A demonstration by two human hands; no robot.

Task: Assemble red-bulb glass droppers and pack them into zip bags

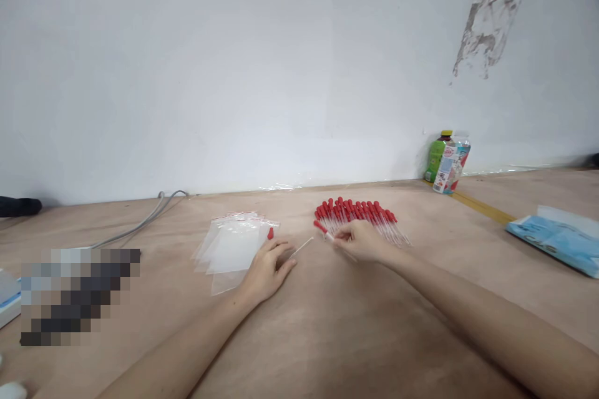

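Observation:
My left hand (267,271) rests on the table with its fingers curled, closed loosely around a dropper. The dropper's thin pale stem (303,247) sticks out past the thumb to the upper right; its other end is hidden in the hand. Just beyond the fingers shows a red bulb (270,233), its lower part covered. My right hand (360,240) pinches another dropper (320,226), whose red bulb points to the upper left. Behind and beside that hand lies a row of several red-bulbed droppers (358,209). Clear zip bags (229,252) lie overlapping left of my left hand.
Two bottles, one green (436,159) and one clear with a printed label (452,165), stand by the wall at right. A blue packet (552,240) lies at far right. Grey cable (135,227) and a blurred-out dark item (79,299) are at left.

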